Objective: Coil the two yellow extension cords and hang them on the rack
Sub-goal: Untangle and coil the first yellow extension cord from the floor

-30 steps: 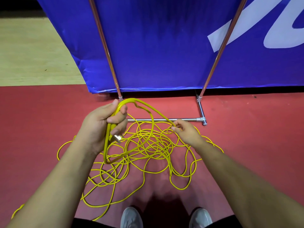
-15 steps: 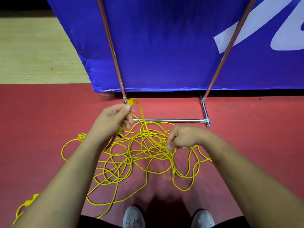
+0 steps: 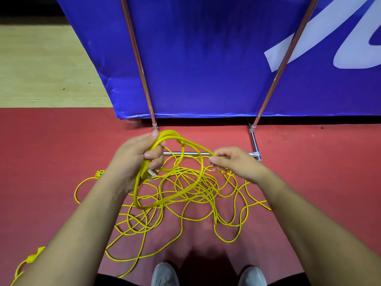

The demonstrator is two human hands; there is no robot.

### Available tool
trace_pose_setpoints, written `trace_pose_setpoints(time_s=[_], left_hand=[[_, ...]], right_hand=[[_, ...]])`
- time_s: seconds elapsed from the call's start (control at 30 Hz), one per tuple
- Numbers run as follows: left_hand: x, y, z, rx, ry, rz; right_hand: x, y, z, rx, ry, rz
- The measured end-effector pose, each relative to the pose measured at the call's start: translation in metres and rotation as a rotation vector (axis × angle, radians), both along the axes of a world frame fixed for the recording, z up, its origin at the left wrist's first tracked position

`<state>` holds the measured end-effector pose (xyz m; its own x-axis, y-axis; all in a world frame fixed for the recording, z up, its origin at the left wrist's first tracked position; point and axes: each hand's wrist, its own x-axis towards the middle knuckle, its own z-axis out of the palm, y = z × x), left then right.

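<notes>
Right hand [image 3: 233, 164] has risen, pinching cord [image 3: 195, 145] (left hand [image 3: 134, 155] grips it).

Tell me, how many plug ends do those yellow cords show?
3: a pronged plug in the left hand, a socket end on the floor left of it, another end at lower left. Others may hide in the tangle.

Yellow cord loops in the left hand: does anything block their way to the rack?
Nothing visible does. The left hand holds the loops just in front of the rack, with open space between. The rack's top rail is out of view, and most of the cord lies tangled on the floor.
</notes>
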<state>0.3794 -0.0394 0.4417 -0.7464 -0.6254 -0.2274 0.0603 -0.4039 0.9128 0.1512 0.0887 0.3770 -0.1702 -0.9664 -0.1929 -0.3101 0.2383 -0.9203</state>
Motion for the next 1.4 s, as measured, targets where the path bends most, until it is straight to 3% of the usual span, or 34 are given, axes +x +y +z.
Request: trace_pose_setpoints(time_s=[0.1, 0.17, 0.3, 0.47, 0.6, 0.73, 0.8, 0.97, 1.1, 1.3, 1.4], left_hand=[[0.005, -0.002, -0.004, -0.122, -0.189, -0.076], [0.004, 0.003, -0.004, -0.148, -0.262, -0.150], [0.000, 0.010, 0.001, -0.053, -0.346, -0.220], [-0.004, 0.015, -0.009, -0.093, -0.432, -0.309], [-0.005, 0.012, -0.009, -0.134, -0.376, -0.257], [-0.002, 0.003, -0.008, -0.060, -0.228, -0.054], [0.002, -0.003, -0.007, -0.024, -0.198, -0.012], [0.011, -0.005, -0.009, -0.092, -0.390, -0.165], [0.009, -0.004, -0.010, -0.054, -0.428, -0.206], [0.005, 0.004, -0.009, -0.082, -0.505, -0.335], [0.003, 0.005, -0.011, -0.084, -0.449, -0.331]], right_hand=[[-0.010, 0.005, -0.015, -0.048, -0.238, -0.220], [-0.011, 0.000, -0.014, -0.068, -0.240, -0.282], [0.008, -0.007, 0.008, -0.059, -0.019, -0.152], [0.053, -0.015, 0.035, -0.142, 0.065, 0.106], [0.058, -0.021, 0.027, -0.165, 0.066, 0.050], [0.020, -0.011, -0.005, -0.056, 0.245, 0.141], [0.002, -0.003, -0.027, -0.001, 0.208, 0.106], [-0.011, 0.006, -0.045, 0.014, -0.067, -0.173], [-0.004, -0.004, -0.030, -0.040, 0.025, -0.142], [0.039, -0.019, 0.015, -0.091, 0.154, 0.105], [0.062, -0.023, 0.033, -0.163, 0.233, 0.119]])
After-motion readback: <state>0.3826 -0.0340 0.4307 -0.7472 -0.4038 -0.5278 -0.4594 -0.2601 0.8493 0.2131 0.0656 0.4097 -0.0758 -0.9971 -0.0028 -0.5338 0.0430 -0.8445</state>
